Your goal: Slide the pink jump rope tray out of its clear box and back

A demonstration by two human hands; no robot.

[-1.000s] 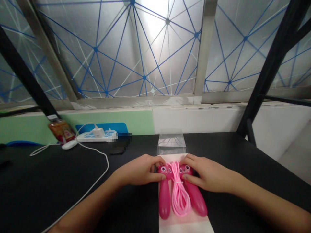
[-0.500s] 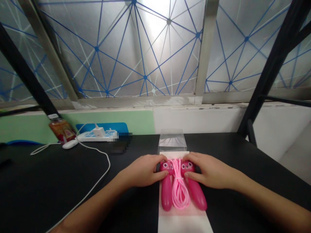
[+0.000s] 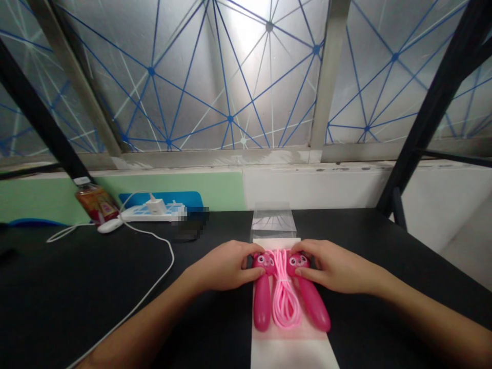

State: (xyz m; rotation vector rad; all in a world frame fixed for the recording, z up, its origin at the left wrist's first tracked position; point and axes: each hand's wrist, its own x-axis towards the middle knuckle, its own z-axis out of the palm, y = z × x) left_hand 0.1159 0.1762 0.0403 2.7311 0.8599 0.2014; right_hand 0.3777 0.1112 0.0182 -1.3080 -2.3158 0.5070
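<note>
A pink jump rope (image 3: 285,302) lies on a long white card (image 3: 292,353), its cord coiled and tied between two dark pink handles with animal faces. Around the face end of the left handle (image 3: 263,302) my left hand (image 3: 230,265) is closed, thumb below and fingers above. My right hand (image 3: 330,266) grips the right handle (image 3: 315,305) the same way, at its face end. That handle slants outward at the bottom. Directly behind the card stands a clear plastic box (image 3: 273,221).
On the black table (image 3: 215,328), a white power strip (image 3: 154,212) with a plugged-in charger sits at the back left. A drink bottle (image 3: 96,201) leans nearby. A white cable (image 3: 169,251) runs toward the front left. Black metal posts (image 3: 418,123) rise at the sides.
The lower end of the right handle has swung slightly outward to the right. Both hands stay at the face ends, and the view has shifted a little.
</note>
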